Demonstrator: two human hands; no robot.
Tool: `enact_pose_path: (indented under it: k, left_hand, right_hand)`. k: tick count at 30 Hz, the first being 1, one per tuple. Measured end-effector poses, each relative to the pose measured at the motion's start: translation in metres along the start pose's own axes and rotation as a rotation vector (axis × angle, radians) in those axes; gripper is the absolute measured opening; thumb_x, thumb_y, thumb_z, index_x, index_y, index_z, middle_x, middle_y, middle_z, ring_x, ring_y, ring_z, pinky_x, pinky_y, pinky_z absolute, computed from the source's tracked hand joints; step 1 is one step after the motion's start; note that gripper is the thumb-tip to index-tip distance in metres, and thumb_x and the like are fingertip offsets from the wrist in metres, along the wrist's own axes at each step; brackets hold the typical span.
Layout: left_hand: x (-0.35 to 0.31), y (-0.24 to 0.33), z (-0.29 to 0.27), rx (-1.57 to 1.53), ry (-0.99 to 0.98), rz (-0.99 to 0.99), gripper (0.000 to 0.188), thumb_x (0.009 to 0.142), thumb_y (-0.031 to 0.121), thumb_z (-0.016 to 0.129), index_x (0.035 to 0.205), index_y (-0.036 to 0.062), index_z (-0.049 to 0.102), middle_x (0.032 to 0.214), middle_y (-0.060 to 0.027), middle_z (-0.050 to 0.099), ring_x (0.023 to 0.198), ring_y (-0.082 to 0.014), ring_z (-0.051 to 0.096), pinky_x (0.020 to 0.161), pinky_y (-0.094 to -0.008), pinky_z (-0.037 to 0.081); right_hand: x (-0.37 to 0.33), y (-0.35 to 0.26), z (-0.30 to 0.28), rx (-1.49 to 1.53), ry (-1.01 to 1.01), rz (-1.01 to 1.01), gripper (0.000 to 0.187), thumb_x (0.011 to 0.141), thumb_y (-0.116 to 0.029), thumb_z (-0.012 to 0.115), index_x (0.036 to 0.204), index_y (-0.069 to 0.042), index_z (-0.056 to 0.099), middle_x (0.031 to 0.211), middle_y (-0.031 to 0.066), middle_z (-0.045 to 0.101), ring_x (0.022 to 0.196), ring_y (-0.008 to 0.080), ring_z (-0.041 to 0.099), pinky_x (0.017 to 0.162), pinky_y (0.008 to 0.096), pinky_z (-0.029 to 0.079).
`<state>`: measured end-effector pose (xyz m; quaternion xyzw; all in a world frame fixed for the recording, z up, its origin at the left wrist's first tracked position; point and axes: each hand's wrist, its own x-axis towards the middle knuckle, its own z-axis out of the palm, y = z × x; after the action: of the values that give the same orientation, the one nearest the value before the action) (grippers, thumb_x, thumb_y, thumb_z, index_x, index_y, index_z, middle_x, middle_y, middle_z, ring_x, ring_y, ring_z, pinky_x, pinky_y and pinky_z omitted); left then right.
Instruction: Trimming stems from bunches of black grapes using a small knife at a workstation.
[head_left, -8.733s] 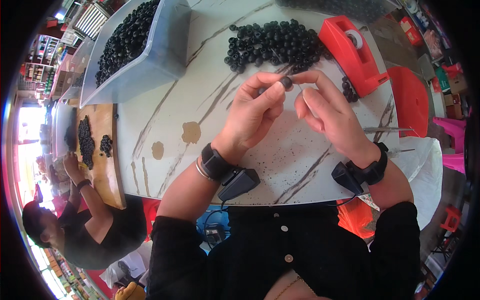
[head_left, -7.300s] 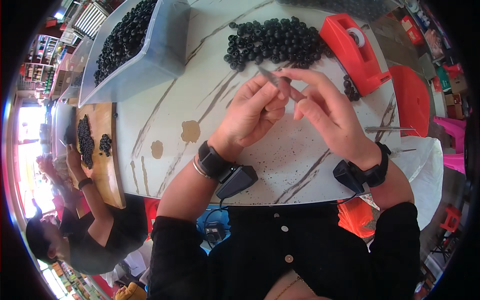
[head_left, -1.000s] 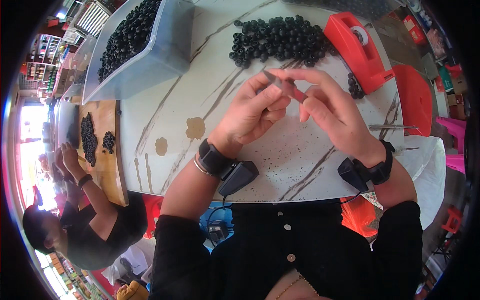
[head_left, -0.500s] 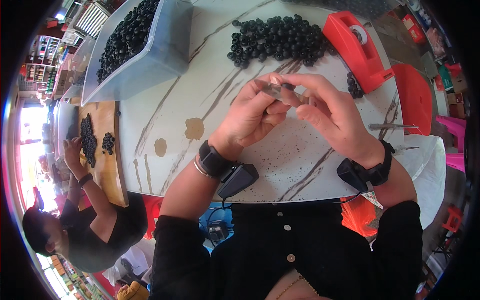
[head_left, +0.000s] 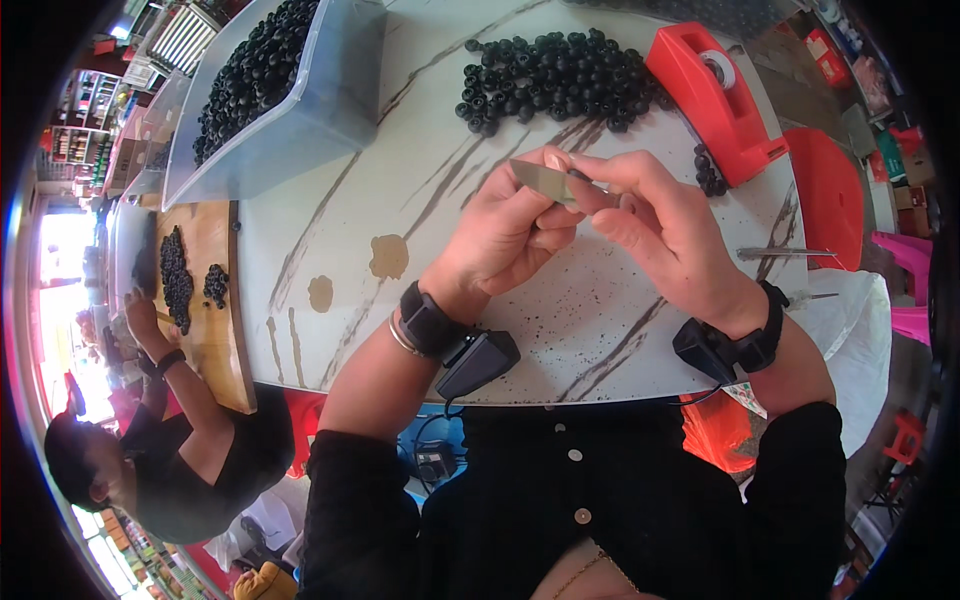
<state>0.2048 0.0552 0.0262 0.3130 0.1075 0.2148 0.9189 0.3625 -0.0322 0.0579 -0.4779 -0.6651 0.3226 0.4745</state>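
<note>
Both of my hands are raised over the marble-patterned table (head_left: 340, 235), close together. My left hand (head_left: 510, 225) is closed, its thumb and fingers pinching a thin, shiny flat piece (head_left: 541, 180) with a pointed outer end. Whether it is metal or clear film I cannot tell. My right hand (head_left: 675, 225) meets it from the other side, thumb and fingers curled in a pinch. A small dark round piece (head_left: 577, 175), like one of the black beads, shows at its fingertips. What else those fingers grip is hidden.
Loose black beads (head_left: 555, 80) lie beyond my hands, by a red tape dispenser (head_left: 715, 105). A clear bin (head_left: 330, 110) of beads stands far left. Tweezers (head_left: 785, 253) lie at the right edge. A co-worker (head_left: 190, 440) sits left at a wooden board (head_left: 215, 330) with beads.
The flat piece has turned between my fingers, and its face now shows broader. My hands have hardly shifted. At the board, the co-worker's hand has moved slightly.
</note>
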Motion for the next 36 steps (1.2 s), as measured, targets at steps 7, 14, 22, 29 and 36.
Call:
enact_pose_path:
  k: [7, 14, 22, 29, 36]
  left_hand:
    - [-0.001, -0.001, 0.004, -0.061, -0.02, 0.001, 0.022, 0.09, 0.022, 0.049, 0.098, 0.0019, 0.05, 0.079, -0.0006, 0.051, 0.057, -0.0023, 0.033, 0.045, -0.0131, 0.027]
    - [0.003, -0.003, 0.007, -0.04, 0.001, -0.039, 0.027, 0.091, 0.027, 0.047, 0.098, 0.001, 0.052, 0.076, 0.0001, 0.049, 0.055, -0.0023, 0.031, 0.045, -0.0143, 0.027]
    - [-0.001, 0.0, 0.007, 0.089, -0.03, -0.059, 0.025, 0.089, 0.025, 0.051, 0.097, 0.0013, 0.053, 0.076, -0.0011, 0.05, 0.054, -0.003, 0.031, 0.045, -0.0151, 0.027]
    - [-0.023, 0.072, 0.034, 0.637, 0.208, 0.216, 0.02, 0.086, 0.022, 0.055, 0.093, 0.0037, 0.059, 0.069, 0.0006, 0.053, 0.056, -0.0031, 0.043, 0.047, -0.0143, 0.032]
    - [-0.035, 0.237, -0.003, 1.251, 0.512, 0.641, 0.021, 0.089, 0.019, 0.051, 0.097, 0.0004, 0.056, 0.07, 0.0032, 0.047, 0.053, 0.0, 0.032, 0.046, -0.0124, 0.023]
  right_hand:
    - [-0.003, 0.009, 0.005, 0.292, 0.028, 0.117, 0.03, 0.091, -0.013, 0.045, 0.119, -0.004, 0.042, 0.081, -0.0004, 0.052, 0.063, 0.0021, 0.039, 0.055, 0.015, 0.031]
    - [-0.001, 0.007, 0.003, 0.461, 0.114, 0.249, 0.031, 0.089, -0.02, 0.052, 0.114, -0.003, 0.043, 0.072, -0.0022, 0.052, 0.063, 0.0019, 0.045, 0.058, 0.0153, 0.034]
    - [0.004, 0.008, -0.003, 0.46, -0.047, 0.302, 0.035, 0.085, -0.02, 0.057, 0.114, -0.004, 0.043, 0.074, -0.0063, 0.043, 0.06, -0.002, 0.034, 0.051, 0.0123, 0.024]
    - [0.004, 0.005, -0.007, 0.414, 0.06, 0.41, 0.03, 0.087, -0.015, 0.05, 0.114, -0.004, 0.042, 0.071, -0.0051, 0.04, 0.053, -0.0008, 0.028, 0.044, 0.0144, 0.02]
    - [0.002, 0.006, -0.006, 0.396, 0.067, 0.367, 0.028, 0.089, -0.016, 0.048, 0.114, -0.004, 0.042, 0.069, -0.004, 0.041, 0.051, -0.0008, 0.028, 0.043, 0.0142, 0.021]
